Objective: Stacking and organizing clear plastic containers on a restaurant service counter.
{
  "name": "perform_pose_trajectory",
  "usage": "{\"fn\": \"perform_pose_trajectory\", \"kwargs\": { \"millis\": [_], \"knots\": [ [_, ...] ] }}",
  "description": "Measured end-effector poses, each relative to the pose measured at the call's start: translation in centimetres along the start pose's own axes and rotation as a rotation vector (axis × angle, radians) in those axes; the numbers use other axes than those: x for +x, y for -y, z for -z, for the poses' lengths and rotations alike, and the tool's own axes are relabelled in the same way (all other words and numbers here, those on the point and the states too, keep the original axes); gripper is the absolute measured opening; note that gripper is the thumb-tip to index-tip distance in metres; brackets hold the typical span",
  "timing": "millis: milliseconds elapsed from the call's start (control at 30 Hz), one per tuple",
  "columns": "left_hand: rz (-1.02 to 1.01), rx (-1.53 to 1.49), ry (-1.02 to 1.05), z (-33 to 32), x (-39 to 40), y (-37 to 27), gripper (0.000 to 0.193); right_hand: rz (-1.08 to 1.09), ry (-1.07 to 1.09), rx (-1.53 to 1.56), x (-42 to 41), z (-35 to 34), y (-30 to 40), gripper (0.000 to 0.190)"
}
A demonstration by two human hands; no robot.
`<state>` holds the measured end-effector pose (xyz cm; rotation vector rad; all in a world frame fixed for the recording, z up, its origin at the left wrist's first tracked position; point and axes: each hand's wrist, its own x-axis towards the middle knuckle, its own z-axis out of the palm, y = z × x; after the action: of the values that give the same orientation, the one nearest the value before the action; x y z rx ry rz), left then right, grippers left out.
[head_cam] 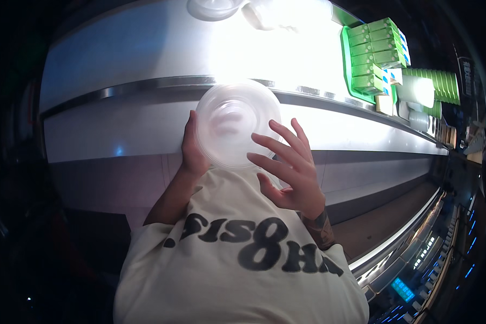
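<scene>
A round, translucent plastic bowl or container (231,107) is held up before my chest, over the front edge of a white counter. My left hand (192,148) grips it from the left, the thumb along its rim. Blurred finger shapes show through the plastic, so the fingers lie beneath it. To the right, my right hand (293,172) is spread, its fingertips overlapping the bowl's right side. Whether those fingertips touch the plastic I cannot tell. Nothing is seen inside the right hand.
Beyond the bowl runs the white counter (117,52) with a metal edge strip (154,84). Farther back are a clear plastic bowl (214,5) and a clear plastic-wrapped bundle (287,14). A green tray (347,65) bears stacked green boxes (366,60), beside stacked green cups (443,85).
</scene>
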<state>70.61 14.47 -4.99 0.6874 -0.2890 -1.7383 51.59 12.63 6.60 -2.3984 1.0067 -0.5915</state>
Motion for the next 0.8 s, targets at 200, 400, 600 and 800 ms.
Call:
{"fn": "perform_pose_trajectory", "kwargs": {
  "millis": [200,400,600,800],
  "knots": [
    [-0.093,-0.158,0.217,0.2,-0.9,0.6,0.09,-0.258,-0.456,0.481,0.6,-2.0,-2.6,0.055],
    [-0.085,0.071,0.215,-2.1,-1.5,-0.4,0.086,-0.567,-0.178,1.142,-0.3,-2.7,-3.0,0.057],
    [-0.074,0.118,0.225,-2.4,-1.4,-1.3,0.081,-0.605,-0.107,1.162,-0.8,-2.1,-2.7,0.057],
    [-0.071,0.106,0.173,-2.9,-1.6,-1.4,0.083,-0.678,-0.076,1.195,-0.5,-1.1,-2.6,0.058]
  ]
}}
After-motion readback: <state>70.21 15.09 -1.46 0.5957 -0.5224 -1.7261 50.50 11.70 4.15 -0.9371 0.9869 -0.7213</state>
